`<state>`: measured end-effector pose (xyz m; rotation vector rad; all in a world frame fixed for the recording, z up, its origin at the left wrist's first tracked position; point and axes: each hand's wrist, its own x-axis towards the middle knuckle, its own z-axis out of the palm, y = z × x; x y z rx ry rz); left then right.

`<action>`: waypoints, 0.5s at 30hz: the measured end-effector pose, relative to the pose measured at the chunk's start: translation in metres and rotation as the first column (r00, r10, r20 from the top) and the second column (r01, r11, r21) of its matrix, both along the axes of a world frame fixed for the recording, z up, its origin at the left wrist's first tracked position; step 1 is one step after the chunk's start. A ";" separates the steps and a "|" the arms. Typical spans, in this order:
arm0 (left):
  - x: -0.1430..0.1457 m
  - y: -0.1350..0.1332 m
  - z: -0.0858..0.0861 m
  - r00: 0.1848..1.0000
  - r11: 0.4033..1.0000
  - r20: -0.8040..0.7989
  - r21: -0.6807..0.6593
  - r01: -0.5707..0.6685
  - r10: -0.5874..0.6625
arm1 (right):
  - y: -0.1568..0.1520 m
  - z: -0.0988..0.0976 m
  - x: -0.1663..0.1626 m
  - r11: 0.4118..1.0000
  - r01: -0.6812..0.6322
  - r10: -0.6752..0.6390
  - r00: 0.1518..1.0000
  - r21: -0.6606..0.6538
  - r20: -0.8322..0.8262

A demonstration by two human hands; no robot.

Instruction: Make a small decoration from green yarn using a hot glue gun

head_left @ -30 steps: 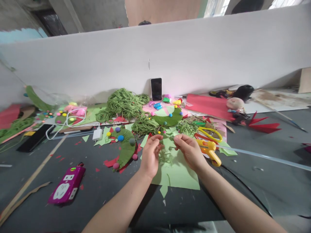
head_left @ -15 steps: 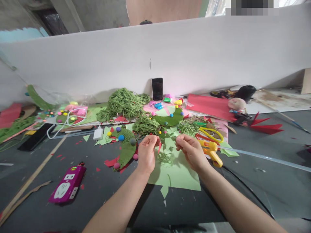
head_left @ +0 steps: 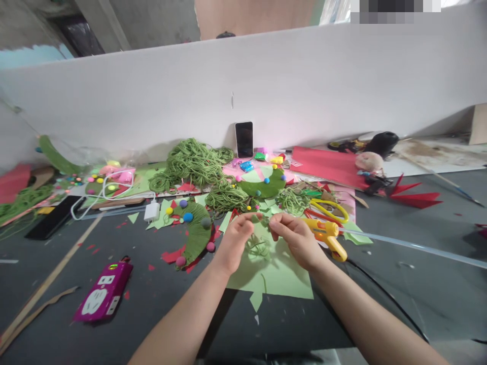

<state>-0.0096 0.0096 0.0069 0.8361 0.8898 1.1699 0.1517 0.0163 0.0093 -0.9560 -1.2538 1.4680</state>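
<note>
While my right hand (head_left: pixel 294 235) pinched green scrap (head_left: pixel 267 221), my left hand's (head_left: pixel 234 241) grip unclear, I risked bumping the adjacent glue gun (head_left: pixel 327 234).

White partition (head_left: pixel 152 91) spans the full width behind the dark grey tabletop (head_left: pixel 163 324); its top edge slants up to the right. Small vertical mark (head_left: pixel 232 100) near its middle. Beyond it, upper left: bare concrete wall (head_left: pixel 160 20), light-blue paint patch (head_left: pixel 32 57), dark opening (head_left: pixel 81 35). Pinkish-tan panel (head_left: pixel 254 17) top centre, green strip (head_left: pixel 318 17) at its right edge. Bright window (head_left: pixel 338 12) upper right, washed out. Light's soft on the partition. Upper-right block's pixelated, can't read it.
</note>
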 end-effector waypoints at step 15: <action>0.004 -0.001 -0.003 0.997 0.994 -0.030 -0.075 -0.078 0.076 | -0.001 0.000 -0.002 0.996 -0.082 0.084 0.985 -0.017 0.153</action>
